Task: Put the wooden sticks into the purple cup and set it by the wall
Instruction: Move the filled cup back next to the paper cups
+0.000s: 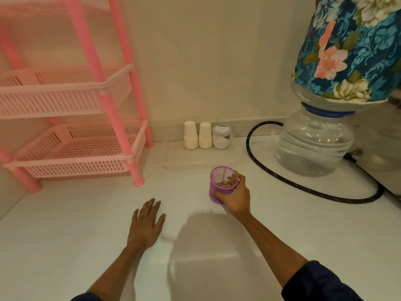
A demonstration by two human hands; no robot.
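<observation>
The right hand (233,195) grips the purple cup (219,187), sticks (230,181) inside, well short of the wall (195,61). The left hand (146,224) lies open, empty. Tilting the cup could spill sticks.

Two hands are in view, the left hand (146,224) and the right hand (235,195). One purple cup (219,187) holds a bunch of wooden sticks (230,181), too bundled to count. Far by the wall stand two stacks of white paper cups (191,135) (205,135) and one jar (221,136). One pink rack (71,131) stands left, one water bottle (312,144) right, with one black hose (271,168).
</observation>
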